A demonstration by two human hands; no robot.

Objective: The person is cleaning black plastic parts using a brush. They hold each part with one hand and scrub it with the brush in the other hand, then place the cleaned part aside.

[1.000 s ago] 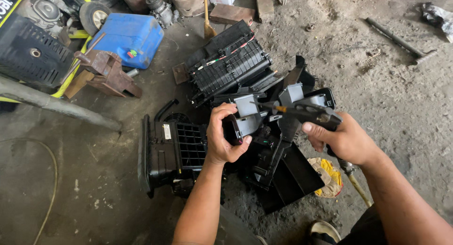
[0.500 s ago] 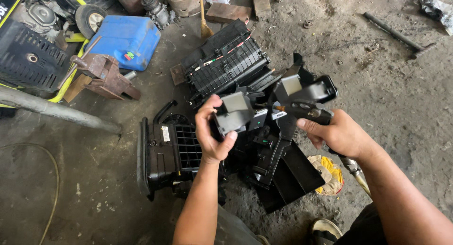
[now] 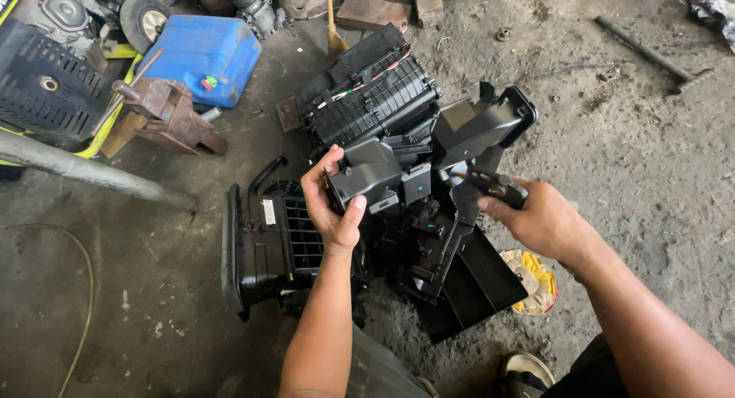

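Head view: looking down past both forearms at a dirt workshop floor point(image 3: 628, 176).
Shoe: toe of a sandal point(image 3: 528, 367) at the bottom edge, just beside a yellow rag point(image 3: 536, 279).
Left hand: the left hand point(image 3: 331, 206) is closed on the near-left end of a black plastic duct housing point(image 3: 429, 157), thumb on the front face, fingers curled over the top.
Right hand: the right hand point(image 3: 540, 218) is clenched around a black flap lever point(image 3: 494, 185) at the housing's right side.
Key relation: the housing lies between the two hands, its long axis running left-near to right-far; the left hand carries the body, the right only the lever.
Below: a vented black case point(image 3: 268, 245) lies on the floor under the left wrist.
Farther: a finned heater core box point(image 3: 371, 91) sits behind the housing.
Far left corner: blue jerrycan point(image 3: 203, 57), rusty bench vise point(image 3: 164, 111), generator point(image 3: 46, 84).
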